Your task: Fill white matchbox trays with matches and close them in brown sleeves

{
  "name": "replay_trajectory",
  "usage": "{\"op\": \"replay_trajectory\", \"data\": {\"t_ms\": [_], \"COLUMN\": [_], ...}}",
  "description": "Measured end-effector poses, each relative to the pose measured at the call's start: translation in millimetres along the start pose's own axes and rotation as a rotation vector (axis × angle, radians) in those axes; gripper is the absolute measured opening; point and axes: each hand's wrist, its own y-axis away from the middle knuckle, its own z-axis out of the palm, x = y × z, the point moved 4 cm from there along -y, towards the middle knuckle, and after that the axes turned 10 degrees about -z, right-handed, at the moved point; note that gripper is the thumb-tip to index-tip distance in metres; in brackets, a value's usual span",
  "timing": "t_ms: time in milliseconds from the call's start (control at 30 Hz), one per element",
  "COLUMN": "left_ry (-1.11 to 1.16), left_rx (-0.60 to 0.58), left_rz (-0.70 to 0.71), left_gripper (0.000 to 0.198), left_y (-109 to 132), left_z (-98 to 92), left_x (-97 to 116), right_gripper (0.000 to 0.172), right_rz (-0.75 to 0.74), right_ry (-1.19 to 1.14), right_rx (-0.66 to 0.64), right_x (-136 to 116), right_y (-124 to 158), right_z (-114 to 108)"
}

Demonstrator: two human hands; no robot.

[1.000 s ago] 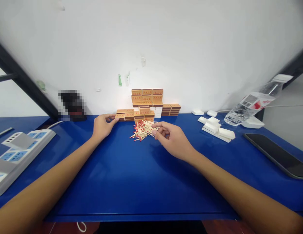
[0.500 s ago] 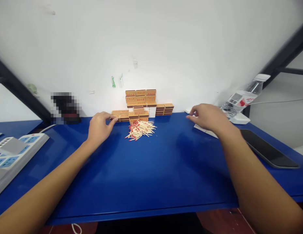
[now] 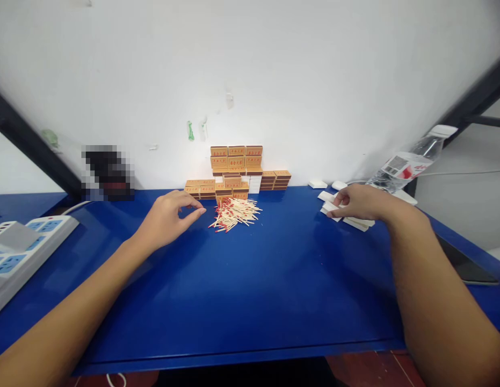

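My left hand hovers just left of a loose heap of matches, red heads mostly to the left. Its thumb and index finger curve together in a pinch; anything between the tips is too small to make out. At the right, my right hand reaches down to several flat white card pieces, fingertips closed on the edge of one white card piece. Behind the heap, stacked matchboxes with yellow-orange labels stand against the wall, with lower stacks on both sides.
A clear plastic bottle leans at the right, with a dark phone partly behind my right arm. A power strip lies at the left of the blue table. Small white objects sit by the wall.
My right hand has moved right and down onto the white card pieces, which now show more. My left hand has shifted right and slightly down, from the left matchboxes toward the matches.
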Motion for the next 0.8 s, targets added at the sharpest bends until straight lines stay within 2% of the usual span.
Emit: {"op": "replay_trajectory", "data": {"t_ms": [67, 133, 200, 267, 367, 433, 500, 667, 800], "left_ry": [0.010, 0.036, 0.062, 0.085, 0.085, 0.054, 0.024, 0.014, 0.015], "left_rx": [-0.012, -0.041, -0.104, -0.192, -0.291, -0.335, -0.348, -0.336, -0.330], "left_rz": [0.006, 0.022, 0.063, 0.110, 0.145, 0.153, 0.150, 0.166, 0.188], "left_gripper": [0.027, 0.027, 0.028, 0.033, 0.048, 0.047, 0.045, 0.036, 0.031], "left_y": [1, 5, 12, 20, 30, 34, 35, 35, 36], "left_z": [1.1, 5.2, 13.0, 22.5, 34.3, 40.0, 43.4, 46.0, 45.4], "left_x": [3, 12, 26, 42, 57, 60, 58, 51, 51], "right_gripper": [0.028, 0.032, 0.033, 0.025, 0.022, 0.027, 0.028, 0.018, 0.017], "right_rz": [-0.065, -0.185, -0.452, -0.661, -0.814, -0.837, -0.823, -0.694, -0.635], "right_ry": [-0.025, -0.076, -0.179, -0.257, -0.353, -0.402, -0.451, -0.396, -0.293], "right_rx": [0.017, 0.005, -0.045, -0.139, -0.196, -0.195, -0.176, 0.010, -0.017], "right_x": [-20, -54, -101, -147, -191, -201, -201, -190, -197], "right_y": [7, 16, 30, 46, 62, 63, 55, 5, -34], "right_z": [-1, 6, 23, 46, 73, 80, 80, 73, 79]}}
